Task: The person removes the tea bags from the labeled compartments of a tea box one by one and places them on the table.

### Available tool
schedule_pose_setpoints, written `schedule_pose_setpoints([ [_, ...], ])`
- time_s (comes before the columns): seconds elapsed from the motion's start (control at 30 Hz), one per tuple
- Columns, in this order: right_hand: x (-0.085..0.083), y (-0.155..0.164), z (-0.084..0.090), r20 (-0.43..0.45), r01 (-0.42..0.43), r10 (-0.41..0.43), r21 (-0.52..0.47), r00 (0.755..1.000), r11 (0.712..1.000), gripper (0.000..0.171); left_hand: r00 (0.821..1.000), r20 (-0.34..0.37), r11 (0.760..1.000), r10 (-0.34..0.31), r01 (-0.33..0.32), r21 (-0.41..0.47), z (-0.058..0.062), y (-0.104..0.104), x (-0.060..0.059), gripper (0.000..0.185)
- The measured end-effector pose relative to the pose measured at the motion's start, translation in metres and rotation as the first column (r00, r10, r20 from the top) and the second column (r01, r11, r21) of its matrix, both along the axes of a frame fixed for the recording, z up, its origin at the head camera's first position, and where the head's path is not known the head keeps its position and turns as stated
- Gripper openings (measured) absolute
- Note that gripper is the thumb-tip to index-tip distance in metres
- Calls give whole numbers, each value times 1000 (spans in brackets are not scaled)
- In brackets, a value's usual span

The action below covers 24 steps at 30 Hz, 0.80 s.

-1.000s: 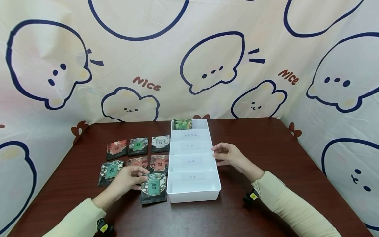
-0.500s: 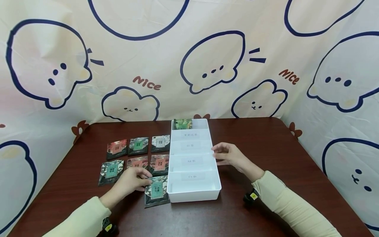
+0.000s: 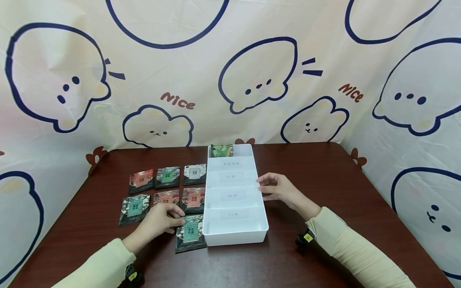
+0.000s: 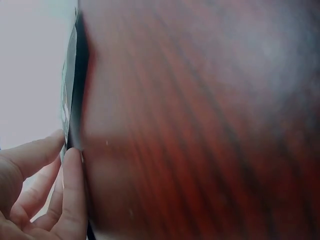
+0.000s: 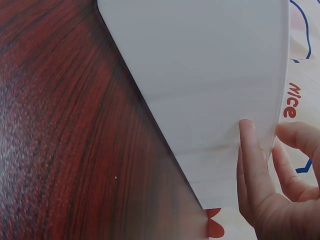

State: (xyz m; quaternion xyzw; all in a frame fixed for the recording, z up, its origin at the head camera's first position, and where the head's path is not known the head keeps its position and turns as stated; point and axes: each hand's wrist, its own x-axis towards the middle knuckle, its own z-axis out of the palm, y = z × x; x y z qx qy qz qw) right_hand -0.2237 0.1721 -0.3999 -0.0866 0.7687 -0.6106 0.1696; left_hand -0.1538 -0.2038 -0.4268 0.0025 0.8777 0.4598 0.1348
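Note:
A white divided storage box stands on the table, several compartments in a row with paper labels in Chinese. My left hand pinches the upper left edge of a dark tea packet with a teal label. That packet lies against the box's left side near its front. In the left wrist view, thumb and fingers sit on both faces of the thin packet edge. My right hand holds the box's right rim, with one fingertip on the outer wall in the right wrist view.
Left of the box lie more tea packets: red-labelled ones, a green one, a white one and a teal one. A green packet stands in the far compartment. A patterned cloth hangs behind the brown table.
My left hand has slid the teal-labelled tea packet slightly right and toward me, up against the box, then stayed nearly still. The right hand and the box have kept their places.

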Motion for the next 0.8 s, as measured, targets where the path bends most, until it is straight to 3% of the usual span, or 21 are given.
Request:
schedule_pose_setpoints([
  [0.6, -2, 1, -3, 0, 3, -3, -3, 1000, 1000, 33, 999, -1, 999, 33, -33, 21, -3, 0, -2, 16],
  [0.8, -1, 1, -3, -2, 1, -1, -1, 1000, 1000, 33, 999, 1, 998, 43, -43, 39, 4, -2, -2, 17],
])
